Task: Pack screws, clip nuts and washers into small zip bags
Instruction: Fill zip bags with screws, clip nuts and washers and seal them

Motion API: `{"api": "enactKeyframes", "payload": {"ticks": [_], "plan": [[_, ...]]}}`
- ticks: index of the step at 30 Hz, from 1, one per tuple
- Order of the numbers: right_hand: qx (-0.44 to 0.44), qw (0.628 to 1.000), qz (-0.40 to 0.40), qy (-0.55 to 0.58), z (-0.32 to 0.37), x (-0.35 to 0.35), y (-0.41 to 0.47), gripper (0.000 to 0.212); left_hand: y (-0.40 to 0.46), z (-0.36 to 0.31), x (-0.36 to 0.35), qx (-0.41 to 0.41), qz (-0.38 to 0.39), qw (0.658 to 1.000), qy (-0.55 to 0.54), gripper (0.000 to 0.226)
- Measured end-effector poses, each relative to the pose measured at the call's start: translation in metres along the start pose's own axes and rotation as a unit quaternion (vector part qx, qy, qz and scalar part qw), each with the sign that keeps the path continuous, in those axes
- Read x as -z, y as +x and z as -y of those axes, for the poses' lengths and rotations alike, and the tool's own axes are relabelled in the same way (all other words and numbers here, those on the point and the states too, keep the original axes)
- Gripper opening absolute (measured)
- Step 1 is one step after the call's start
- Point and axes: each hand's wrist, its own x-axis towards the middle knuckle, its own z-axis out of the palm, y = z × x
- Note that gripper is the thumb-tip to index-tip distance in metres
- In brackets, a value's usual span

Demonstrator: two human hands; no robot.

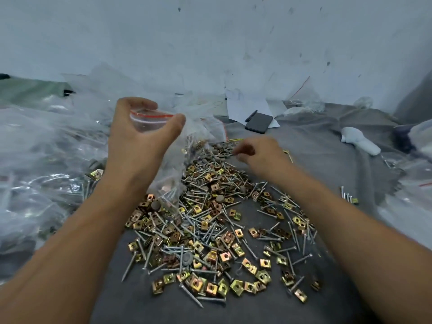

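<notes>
The left hand (pixel 138 134) is raised above the far left edge of the pile (pixel 210 230), its fingers and thumb curved into a wide C. Between thumb tip and fingertips it holds the mouth of a small zip bag (pixel 163 164) stretched open; the red zip line runs across the gap. The bag hangs down from the hand to the pile, clear, with a few screws and a brownish piece showing at its bottom.

The right hand (pixel 259 153) is low at the far edge of the pile, over the grey washers (pixel 221 149). Its fingers are curled in close, tips near the thumb; it is blurred, and whether it pinches a washer cannot be told.

The pile lies on a grey cloth (pixel 315 160): silver screws (pixel 205 232) mixed with brass-coloured clip nuts (pixel 236 287), thickest in the middle and thinning toward the near side. A few screws (pixel 347 197) lie apart, right of the pile.

Left of the pile is a heap of clear bags (pixel 42 164), many already filled. Beyond the pile, toward the wall, are a black phone (pixel 259 122) with a pen (pixel 251 115) on white papers (pixel 247 104). Far right of the pile lies a white object (pixel 360 141).
</notes>
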Motion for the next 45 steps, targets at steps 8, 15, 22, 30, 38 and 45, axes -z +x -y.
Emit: {"api": "enactKeyframes", "payload": {"ticks": [8,15,22,30,38,45], "plan": [[0.099,0.98,0.036,-0.168,0.003,-0.035,0.055,0.032,0.007,-0.003,-0.003,0.009,-0.007,1.0,-0.014,0.05],[0.093,0.982,0.026,-0.165,0.002,-0.039,0.062,0.031,0.011,-0.005,-0.004,0.028,-0.015,0.999,-0.02,0.051],[0.058,0.981,0.054,-0.177,0.001,-0.039,0.064,0.021,0.01,-0.01,-0.004,0.033,-0.014,0.999,-0.021,0.049],[0.101,0.992,0.056,-0.054,-0.003,-0.036,0.053,0.011,0.009,-0.013,-0.004,0.036,-0.006,0.999,-0.031,0.05],[0.101,0.993,0.044,-0.04,-0.002,-0.043,0.053,0.013,0.01,-0.011,-0.004,0.039,0.002,0.998,-0.05,0.049],[0.068,0.996,0.052,0.006,-0.001,-0.04,0.055,0.02,0.009,-0.012,-0.005,0.036,0.004,0.999,-0.035,0.047]]}}
